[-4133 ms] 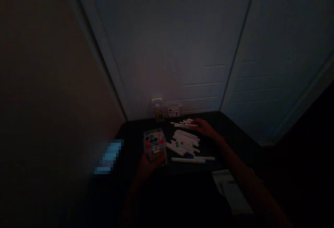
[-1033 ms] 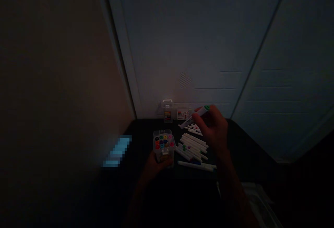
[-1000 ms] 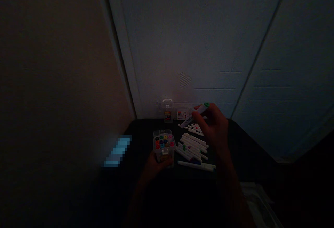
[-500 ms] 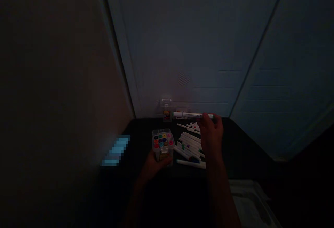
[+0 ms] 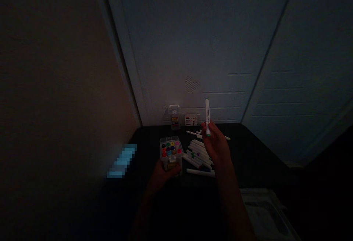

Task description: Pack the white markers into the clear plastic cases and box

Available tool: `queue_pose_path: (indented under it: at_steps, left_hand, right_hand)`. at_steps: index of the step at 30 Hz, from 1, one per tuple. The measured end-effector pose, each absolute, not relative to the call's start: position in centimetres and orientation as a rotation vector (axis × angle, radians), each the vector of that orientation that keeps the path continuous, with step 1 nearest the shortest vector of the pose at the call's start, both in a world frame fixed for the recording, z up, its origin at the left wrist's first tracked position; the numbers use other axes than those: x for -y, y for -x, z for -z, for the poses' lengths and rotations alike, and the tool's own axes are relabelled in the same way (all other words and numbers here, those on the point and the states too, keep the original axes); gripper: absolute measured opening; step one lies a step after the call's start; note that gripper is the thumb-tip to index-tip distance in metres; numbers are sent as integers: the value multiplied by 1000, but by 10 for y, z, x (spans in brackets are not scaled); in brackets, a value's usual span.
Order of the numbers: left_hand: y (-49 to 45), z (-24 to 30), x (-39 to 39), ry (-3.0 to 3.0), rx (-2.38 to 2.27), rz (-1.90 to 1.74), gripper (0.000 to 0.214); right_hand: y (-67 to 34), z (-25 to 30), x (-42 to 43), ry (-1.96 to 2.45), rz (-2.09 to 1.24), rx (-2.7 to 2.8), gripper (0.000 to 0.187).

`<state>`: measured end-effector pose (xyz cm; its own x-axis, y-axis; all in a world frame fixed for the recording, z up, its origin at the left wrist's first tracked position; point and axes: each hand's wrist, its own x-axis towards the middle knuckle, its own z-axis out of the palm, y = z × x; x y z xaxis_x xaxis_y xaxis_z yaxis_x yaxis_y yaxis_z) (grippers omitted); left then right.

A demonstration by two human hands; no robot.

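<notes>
My left hand (image 5: 164,173) is wrapped round a clear plastic marker case (image 5: 171,156), which stands upright with its lid tipped back. Several marker ends in many colours show at the case's top. Raised over the table, my right hand (image 5: 216,140) grips a white marker (image 5: 207,118) with green ends, held nearly upright. Below and left of that hand lies a loose pile of white markers (image 5: 200,151). Nearer to me, one thick marker (image 5: 200,172) lies by itself, partly covered by my right wrist.
Against the wall (image 5: 176,50) at the back stand a small clear case (image 5: 175,119) with a label and a clear box (image 5: 191,119) with a printed label. The table (image 5: 253,149) is dark. A pale plastic bin (image 5: 261,211) is below at the right.
My right hand has turned the white marker from lying level to nearly upright and shifted slightly left. My left hand stays on the case. The printed box at the back is more visible.
</notes>
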<state>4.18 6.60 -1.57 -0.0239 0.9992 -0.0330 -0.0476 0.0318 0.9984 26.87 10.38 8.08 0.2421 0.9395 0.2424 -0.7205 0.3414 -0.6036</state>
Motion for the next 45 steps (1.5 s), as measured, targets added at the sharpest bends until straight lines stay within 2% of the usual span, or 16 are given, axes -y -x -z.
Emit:
queue_pose_path:
  at_steps: [7,9,15,21,28,38,43,45]
  left_hand:
    - [-41,21,-69,-1133,-1244,-1209,71]
    - [-41,22,-69,-1129,-1243,-1214,74]
    - [-41,16,-67,-1096,-1216,-1193,75]
    - [-39,23,-69,-1086,-1204,-1197,83]
    - [-40,22,-69,-1123,-1233,-1196,77]
    - [-40,19,-67,-1154,-1156,-1203,76]
    - [-41,18,-67,-1186,-1170,-1198,70]
    - [-42,17,-67,-1187,-1164,-1208,69]
  right_hand:
    - [-247,-96,-90,465,-1251,767,27]
    - [-240,-95,-89,523,-1184,816,23]
    - [-223,-101,-76,739,-862,1085,41]
    - [-215,-107,-64,857,-647,1259,44]
    - [-216,-101,-68,857,-690,1322,38]
    - [-212,-90,-74,891,-517,1655,25]
    - [-207,-90,-72,951,-480,1754,35]
    - [-204,-92,-70,955,-460,1773,30]
